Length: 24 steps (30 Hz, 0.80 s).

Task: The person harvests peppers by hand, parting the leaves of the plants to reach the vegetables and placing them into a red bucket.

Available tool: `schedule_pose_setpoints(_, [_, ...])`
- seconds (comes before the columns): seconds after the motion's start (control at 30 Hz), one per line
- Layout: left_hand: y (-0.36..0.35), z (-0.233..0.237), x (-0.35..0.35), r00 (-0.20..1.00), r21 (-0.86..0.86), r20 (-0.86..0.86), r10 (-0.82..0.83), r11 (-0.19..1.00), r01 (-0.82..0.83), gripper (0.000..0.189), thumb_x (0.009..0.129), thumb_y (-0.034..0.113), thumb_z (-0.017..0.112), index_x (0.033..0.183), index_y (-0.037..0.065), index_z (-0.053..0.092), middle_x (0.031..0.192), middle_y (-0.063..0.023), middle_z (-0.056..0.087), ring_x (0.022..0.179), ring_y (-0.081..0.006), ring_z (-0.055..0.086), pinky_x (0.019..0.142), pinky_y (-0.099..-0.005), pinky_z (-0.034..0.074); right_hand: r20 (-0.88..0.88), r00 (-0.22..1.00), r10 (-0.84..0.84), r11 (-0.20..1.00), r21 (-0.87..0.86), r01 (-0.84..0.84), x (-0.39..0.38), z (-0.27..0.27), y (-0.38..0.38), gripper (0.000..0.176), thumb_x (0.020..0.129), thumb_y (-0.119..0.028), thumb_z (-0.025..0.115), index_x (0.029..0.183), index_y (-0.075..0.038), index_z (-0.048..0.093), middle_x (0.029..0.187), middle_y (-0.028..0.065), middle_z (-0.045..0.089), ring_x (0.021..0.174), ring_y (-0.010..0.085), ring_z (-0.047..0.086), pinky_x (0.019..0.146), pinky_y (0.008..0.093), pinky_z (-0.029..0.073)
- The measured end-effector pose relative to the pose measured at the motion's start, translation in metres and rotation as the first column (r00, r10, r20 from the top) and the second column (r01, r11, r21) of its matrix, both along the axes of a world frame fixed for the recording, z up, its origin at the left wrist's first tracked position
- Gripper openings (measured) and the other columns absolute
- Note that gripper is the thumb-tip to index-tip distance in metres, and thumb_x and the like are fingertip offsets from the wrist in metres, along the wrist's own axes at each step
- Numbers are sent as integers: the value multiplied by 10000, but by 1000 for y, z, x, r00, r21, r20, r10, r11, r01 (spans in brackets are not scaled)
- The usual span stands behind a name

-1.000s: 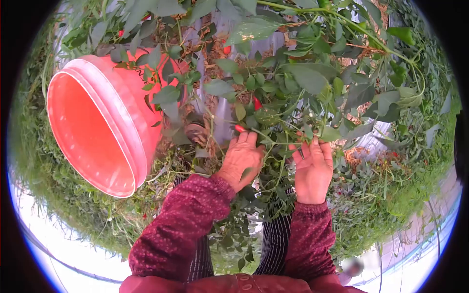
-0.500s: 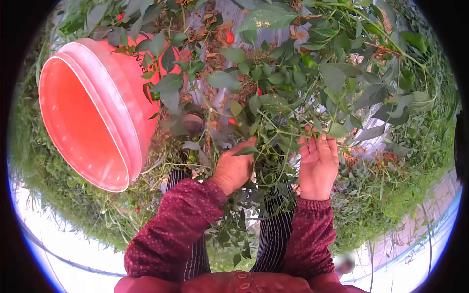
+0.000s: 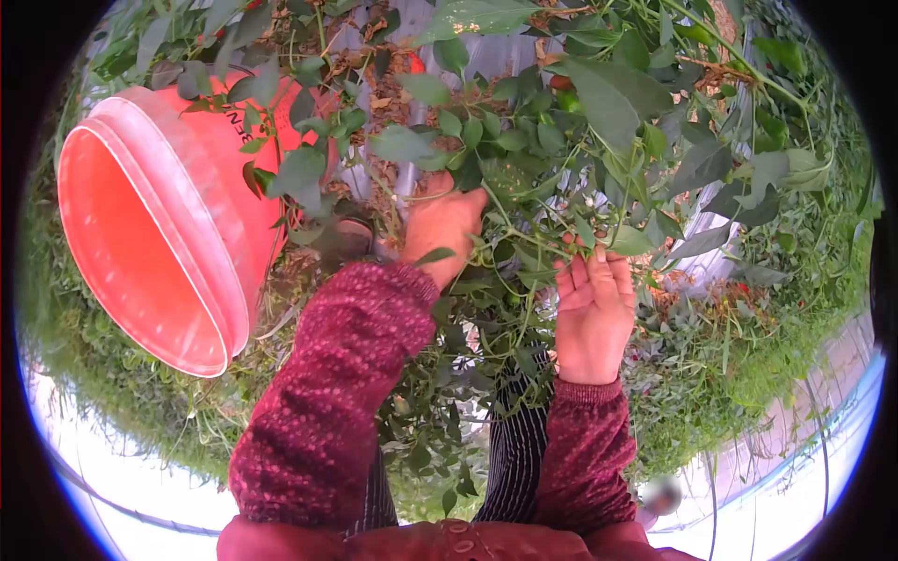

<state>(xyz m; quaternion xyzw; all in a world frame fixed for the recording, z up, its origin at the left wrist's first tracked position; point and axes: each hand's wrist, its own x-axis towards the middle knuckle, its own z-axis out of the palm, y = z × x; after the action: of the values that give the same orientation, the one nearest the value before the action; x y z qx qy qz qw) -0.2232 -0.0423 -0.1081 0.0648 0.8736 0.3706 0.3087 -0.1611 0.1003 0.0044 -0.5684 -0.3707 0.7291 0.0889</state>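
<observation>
Among the leaves of a pepper plant, my left hand reaches forward, back of the hand up. Leaves cover most of its fingers, so what they touch is hidden. To its right, my right hand is turned palm up, thumb and fingertips closed on a thin green stem of the plant. A red pepper shows beyond my left hand, and another red pepper hangs partly behind leaves farther right.
A large red bucket lies tilted at the left, its mouth facing left and toward me. Leafy branches overlap its far side. Plastic sheeting with dry leaves covers the ground ahead. A blurred person is behind at lower right.
My left hand has moved forward, deeper into the foliage, covering where a red pepper showed. My right hand keeps its hold, shifting slightly left. The bucket appears slightly farther left in view.
</observation>
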Motion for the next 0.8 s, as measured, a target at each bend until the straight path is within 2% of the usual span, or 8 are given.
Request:
schedule_pose_setpoints(0.1, [2, -9, -5, 912, -78, 60, -407, 908, 411, 252, 677, 75, 605, 925, 35, 626, 748, -148, 618, 787, -361, 587, 692, -427, 472, 4, 1000, 1, 1000, -3, -1, -2, 2, -1, 142, 914, -94, 528, 1044, -58, 572, 1015, 28, 612, 912, 142, 587, 792, 311, 474])
schedule_pose_setpoints(0.23, [-5, -5, -4, 883, -19, -34, -468, 884, 467, 214, 653, 71, 607, 864, 58, 636, 724, -137, 609, 783, -341, 597, 763, -439, 457, -13, 999, 32, 999, -14, -32, 2, 0, 1, 163, 924, -93, 495, 1078, -53, 529, 1059, 72, 602, 998, 194, 574, 826, 321, 470])
schedule_pose_setpoints(0.33, [-3, 8, 3, 914, -138, 147, -379, 907, 398, 128, 692, 86, 569, 802, 105, 633, 726, -106, 615, 827, -305, 596, 813, -436, 431, 18, 999, 28, 999, -19, -27, -1, 2, -1, 149, 922, -91, 498, 1062, -56, 536, 1052, 67, 607, 993, 188, 577, 818, 313, 472])
schedule_pose_setpoints(0.4, [-2, 18, 9, 858, -229, -187, -478, 871, 435, 153, 686, 119, 594, 831, 114, 642, 715, -67, 599, 848, -277, 594, 843, -461, 412, 13, 1000, 17, 1000, -17, -17, -3, 2, -2, 143, 921, -88, 509, 1052, -51, 553, 1034, 52, 609, 951, 164, 579, 793, 307, 474])
schedule_pose_setpoints(0.43, [-1, 19, 11, 813, -310, -174, -555, 815, 490, 210, 707, 141, 601, 911, 116, 638, 725, -53, 593, 851, -264, 599, 827, -487, 417, 10, 1000, 10, 1000, -13, -10, -3, 2, -2, 137, 920, -86, 519, 1041, -46, 569, 1016, 37, 612, 910, 141, 582, 769, 301, 476])
schedule_pose_setpoints(0.67, [-39, 43, 19, 997, -287, 62, 43, 958, -24, 377, 720, 49, 590, 1094, 63, 542, 757, -163, 595, 719, -366, 599, 655, -423, 484, 10, 1000, 3, 1000, -13, -3, -1, 2, -3, 139, 920, -89, 520, 1043, -49, 570, 1021, 38, 612, 911, 146, 586, 766, 301, 477])
schedule_pose_setpoints(0.73, [-66, 38, 33, 992, -351, 125, -17, 934, 60, 408, 726, 50, 583, 1130, 53, 530, 781, -179, 604, 768, -359, 608, 664, -442, 482, 1, 1000, 1, 1000, -1, -1, 0, 1, -2, 140, 919, -90, 523, 1044, -49, 568, 1026, 40, 612, 921, 152, 589, 762, 303, 479])
schedule_pose_setpoints(0.8, [-81, 36, 40, 954, -352, 70, -291, 888, 297, 419, 728, 39, 565, 1145, 50, 516, 784, -204, 605, 783, -370, 608, 670, -452, 481, 2, 1000, -5, 1000, -3, 5, 1, 1, -1, 140, 918, -90, 524, 1044, -49, 567, 1026, 41, 611, 924, 155, 589, 761, 305, 480])
